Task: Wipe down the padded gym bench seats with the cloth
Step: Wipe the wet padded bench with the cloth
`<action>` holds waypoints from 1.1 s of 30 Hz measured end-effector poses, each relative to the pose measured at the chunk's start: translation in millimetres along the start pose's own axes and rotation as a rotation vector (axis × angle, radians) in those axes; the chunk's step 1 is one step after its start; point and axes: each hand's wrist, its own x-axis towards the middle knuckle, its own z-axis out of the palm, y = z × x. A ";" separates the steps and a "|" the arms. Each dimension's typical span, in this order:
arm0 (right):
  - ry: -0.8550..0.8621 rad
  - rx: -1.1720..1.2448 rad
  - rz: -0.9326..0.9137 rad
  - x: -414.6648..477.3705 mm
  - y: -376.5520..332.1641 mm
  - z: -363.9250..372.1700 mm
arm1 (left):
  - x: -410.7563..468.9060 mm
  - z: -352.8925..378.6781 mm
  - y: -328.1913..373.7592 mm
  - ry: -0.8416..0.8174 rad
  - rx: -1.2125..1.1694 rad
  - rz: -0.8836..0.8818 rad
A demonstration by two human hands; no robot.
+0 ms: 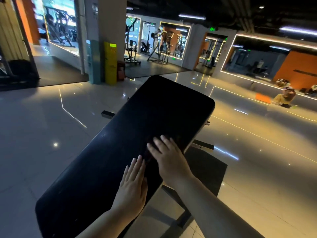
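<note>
A long black padded bench seat (137, 117) runs from the lower left toward the middle of the head view. My left hand (133, 186) lies flat on its near right part, fingers straight and together. My right hand (169, 157) lies flat a little farther along, fingers spread. Under and between the two hands is a dark cloth (148, 156), barely distinguishable from the black pad; both hands press on it. Most of the cloth is hidden by the hands.
The bench's metal frame (202, 146) and foot bars stick out to the right and left (108, 114). Glossy tiled floor surrounds it. A pillar with a yellow stand (110, 63) is behind. Gym machines (159, 47) stand far back. People sit on the floor far right (284, 95).
</note>
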 end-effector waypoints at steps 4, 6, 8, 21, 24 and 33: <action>-0.061 -0.019 -0.153 -12.6 36.7 -13.1 | 14.2 -6.3 -13.7 -0.018 -0.023 0.023; -0.049 -0.032 -0.086 -9.6 55.0 -23.6 | 26.0 -11.3 -13.9 -0.012 -0.088 0.018; -0.035 -0.006 0.012 7.2 62.4 -29.2 | 38.6 -15.9 -6.9 -0.016 -0.145 0.003; -0.062 0.116 0.009 20.9 26.4 -15.0 | 58.5 2.6 -12.4 0.101 -0.010 0.126; 0.011 0.106 0.082 21.6 60.1 -33.3 | 62.4 -1.5 -8.4 0.112 -0.034 0.105; 0.057 0.099 -0.117 35.2 80.7 -18.8 | 108.3 -6.8 43.6 0.229 -0.160 -0.034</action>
